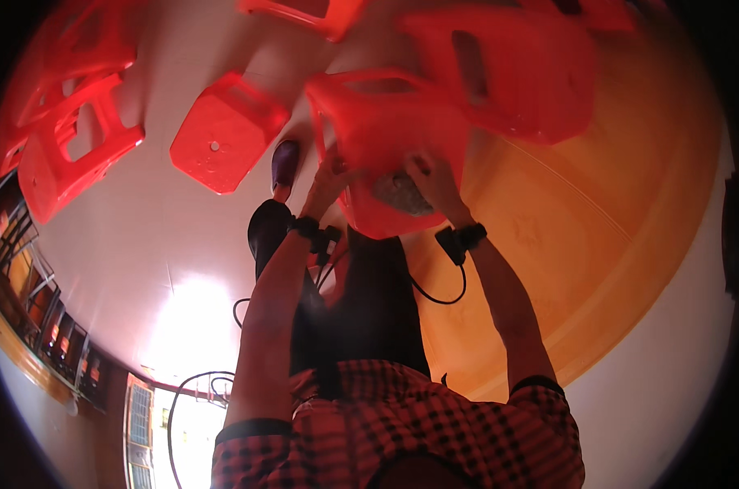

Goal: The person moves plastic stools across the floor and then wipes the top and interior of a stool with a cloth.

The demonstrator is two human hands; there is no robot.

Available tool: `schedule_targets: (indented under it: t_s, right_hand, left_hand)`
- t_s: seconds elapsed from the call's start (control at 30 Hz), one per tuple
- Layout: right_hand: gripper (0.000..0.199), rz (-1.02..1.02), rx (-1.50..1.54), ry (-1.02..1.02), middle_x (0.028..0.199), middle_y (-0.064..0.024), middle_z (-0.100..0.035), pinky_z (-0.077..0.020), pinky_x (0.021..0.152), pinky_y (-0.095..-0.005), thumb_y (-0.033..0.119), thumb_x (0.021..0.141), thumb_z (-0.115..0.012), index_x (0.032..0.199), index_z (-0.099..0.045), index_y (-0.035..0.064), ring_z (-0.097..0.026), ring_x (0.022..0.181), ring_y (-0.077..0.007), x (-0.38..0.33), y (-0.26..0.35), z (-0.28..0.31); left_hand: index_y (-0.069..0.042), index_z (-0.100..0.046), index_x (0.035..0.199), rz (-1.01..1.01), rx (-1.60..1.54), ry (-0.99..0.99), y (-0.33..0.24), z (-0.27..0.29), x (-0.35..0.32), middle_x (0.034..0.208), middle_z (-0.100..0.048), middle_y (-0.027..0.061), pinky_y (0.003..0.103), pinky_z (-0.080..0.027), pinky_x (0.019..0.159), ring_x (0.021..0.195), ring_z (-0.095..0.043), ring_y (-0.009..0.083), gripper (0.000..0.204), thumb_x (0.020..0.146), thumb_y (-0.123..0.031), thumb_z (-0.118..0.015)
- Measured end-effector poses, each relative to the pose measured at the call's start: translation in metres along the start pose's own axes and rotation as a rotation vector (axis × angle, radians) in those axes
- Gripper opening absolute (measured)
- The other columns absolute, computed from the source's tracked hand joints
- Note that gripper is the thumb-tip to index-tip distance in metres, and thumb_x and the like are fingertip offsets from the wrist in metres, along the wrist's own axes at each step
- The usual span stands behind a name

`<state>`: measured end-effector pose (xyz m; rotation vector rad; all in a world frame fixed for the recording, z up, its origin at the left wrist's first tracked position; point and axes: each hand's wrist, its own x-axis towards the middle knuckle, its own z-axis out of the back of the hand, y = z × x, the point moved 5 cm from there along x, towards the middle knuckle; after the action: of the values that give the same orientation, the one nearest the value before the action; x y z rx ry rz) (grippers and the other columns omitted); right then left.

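Observation:
A red plastic stool is in front of my legs, its seat toward me and its legs pointing away. My left hand is closed at the stool's left edge, with its fingers bent over the rim. On the seat lies a crumpled grey cloth. My right hand is at the cloth's right side, fingers curled together on it. Blur softens both hands' fingertips. A dark band with a small black device and a cable is on each wrist.
Another red stool lies at the left, and a larger red stool leans at the upper right. Several more are stacked at the far left. A round orange-yellow tabletop is on my right. My shoe is beside the held stool.

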<state>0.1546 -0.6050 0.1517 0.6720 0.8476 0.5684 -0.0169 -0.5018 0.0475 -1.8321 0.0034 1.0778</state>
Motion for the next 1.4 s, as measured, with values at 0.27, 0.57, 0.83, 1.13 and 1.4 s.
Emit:
schedule_targets:
  t_s: [0.27, 0.57, 0.83, 1.13, 1.4]
  right_hand:
    - [0.029, -0.657, 0.02, -0.124, 0.084, -0.0093, -0.063, -0.0454, 0.067, -0.0303, 0.028, 0.084, -0.055, 0.096, -0.058, 0.0016, -0.06, 0.075, -0.0174, -0.156, -0.127, -0.031]
    - [0.052, -0.563, 1.117, -0.358, 0.11, -0.0052, -0.055, -0.0415, 0.083, -0.0291, 0.044, 0.088, -0.048, 0.121, -0.046, 0.0026, -0.05, 0.098, -0.014, -0.146, -0.14, -0.126]
    - [0.057, -0.612, 1.395, -0.461, 0.105, -0.0053, -0.057, -0.0427, 0.08, -0.0287, 0.047, 0.086, -0.051, 0.121, -0.046, 0.0026, -0.052, 0.089, -0.0128, -0.11, -0.099, -0.168]
    - [0.056, -0.682, 1.262, -0.687, 0.079, -0.006, -0.059, -0.042, 0.071, -0.0269, 0.05, 0.073, -0.065, 0.098, -0.056, 0.0007, -0.055, 0.072, -0.0134, -0.103, -0.069, -0.177]
    - [0.037, -0.58, 0.796, -0.656, 0.082, -0.0089, -0.056, -0.0489, 0.061, -0.0251, 0.027, 0.077, -0.068, 0.089, -0.048, -0.0021, -0.058, 0.066, -0.0123, -0.105, -0.027, -0.147]
  left_hand:
    - [-0.003, -0.04, 0.118, -0.182, 0.49, -0.032, -0.009, 0.062, 0.035, 0.105, -0.048, 0.018, 0.042, -0.044, 0.078, 0.096, -0.05, 0.031, 0.066, 0.066, -0.023, -0.075]
    - [-0.002, -0.042, 0.118, -0.808, 1.009, 0.083, -0.122, -0.003, 0.082, 0.111, -0.043, 0.0258, 0.052, -0.036, 0.086, 0.1, -0.041, 0.0446, 0.05, 0.081, -0.031, -0.057]
    - [0.002, -0.053, 0.109, -0.392, 1.159, 0.519, -0.14, 0.004, 0.166, 0.103, -0.057, 0.0216, 0.038, -0.039, 0.086, 0.1, -0.053, 0.031, 0.057, 0.087, -0.049, -0.041]
    - [0.004, -0.048, 0.117, -0.111, 0.912, 0.345, -0.189, 0.012, 0.135, 0.111, -0.055, 0.0117, 0.035, -0.037, 0.09, 0.104, -0.051, 0.023, 0.059, 0.09, -0.048, -0.037]
    - [0.004, -0.045, 0.122, -0.062, 0.874, 0.233, -0.195, 0.059, 0.12, 0.113, -0.054, 0.0114, 0.03, -0.039, 0.088, 0.103, -0.051, 0.0205, 0.069, 0.088, -0.055, -0.032]
